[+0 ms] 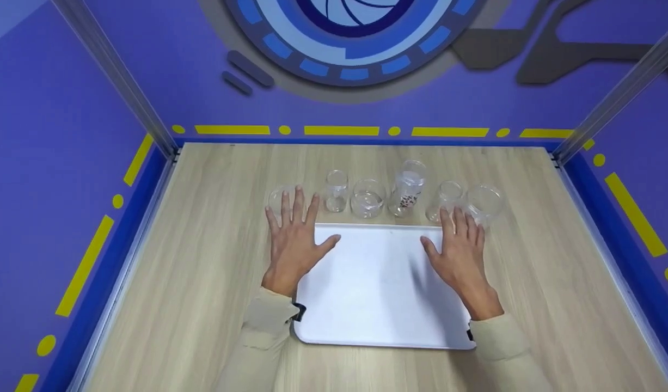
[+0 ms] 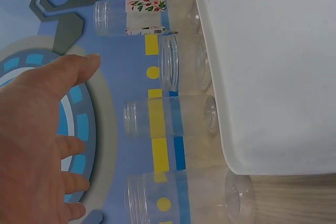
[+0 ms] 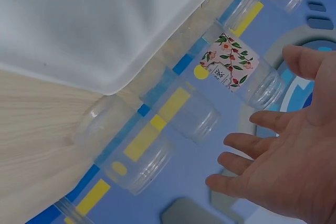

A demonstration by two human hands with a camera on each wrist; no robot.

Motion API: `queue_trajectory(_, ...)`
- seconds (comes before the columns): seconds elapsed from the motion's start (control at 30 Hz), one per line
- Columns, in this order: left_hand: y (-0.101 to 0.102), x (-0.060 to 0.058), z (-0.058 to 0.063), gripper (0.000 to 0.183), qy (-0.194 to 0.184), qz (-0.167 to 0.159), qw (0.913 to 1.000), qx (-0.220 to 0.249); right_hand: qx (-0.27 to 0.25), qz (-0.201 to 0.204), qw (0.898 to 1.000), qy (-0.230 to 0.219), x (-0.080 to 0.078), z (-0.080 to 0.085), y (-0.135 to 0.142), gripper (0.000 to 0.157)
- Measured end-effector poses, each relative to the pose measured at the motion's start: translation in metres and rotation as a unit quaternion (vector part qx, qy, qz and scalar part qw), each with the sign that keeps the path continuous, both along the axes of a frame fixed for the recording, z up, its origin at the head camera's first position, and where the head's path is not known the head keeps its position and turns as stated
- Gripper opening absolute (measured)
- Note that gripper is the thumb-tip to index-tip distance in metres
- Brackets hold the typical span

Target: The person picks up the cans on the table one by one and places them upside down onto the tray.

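Both hands hover palm down over a white tray (image 1: 382, 294), fingers straight and spread, holding nothing. My left hand (image 1: 295, 245) is above the tray's left edge, its fingertips overlapping a wide clear jar (image 2: 181, 198). Over the right edge is my right hand (image 1: 461, 250), its fingers close to a slim clear jar (image 1: 449, 195) and a wide clear jar (image 1: 486, 201). Between the hands, behind the tray, stand a slim clear jar (image 1: 336, 190), a short wide jar (image 1: 368, 198) and a tall jar with a floral label (image 3: 231, 62). All the jars are upright and lidless.
The tray lies on a wood-grain table (image 1: 192, 245), with black clips (image 1: 299, 311) at its sides. Blue printed panels (image 1: 214, 98) enclose the table at the back, left and right, joined by metal corner posts (image 1: 116, 76).
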State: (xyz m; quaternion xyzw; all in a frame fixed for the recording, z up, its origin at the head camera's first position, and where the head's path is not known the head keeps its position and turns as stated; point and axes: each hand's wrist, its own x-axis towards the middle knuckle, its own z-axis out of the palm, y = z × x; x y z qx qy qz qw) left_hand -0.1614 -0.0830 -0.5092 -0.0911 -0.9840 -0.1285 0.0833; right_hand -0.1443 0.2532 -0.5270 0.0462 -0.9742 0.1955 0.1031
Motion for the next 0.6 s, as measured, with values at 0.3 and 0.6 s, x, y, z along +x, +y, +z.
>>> queue_trajectory(0.3,-0.009,-0.007,0.001,0.099,-0.002,0.012,0.9999,0.007,-0.002,0.0,1.0,0.017,0.0,-0.003,0.009,0.072)
queue_trajectory(0.6,-0.014,-0.013,-0.004,0.096,-0.014,0.02,0.9994,0.025,-0.012,0.0,1.0,-0.011,0.003,-0.006,0.015,0.071)
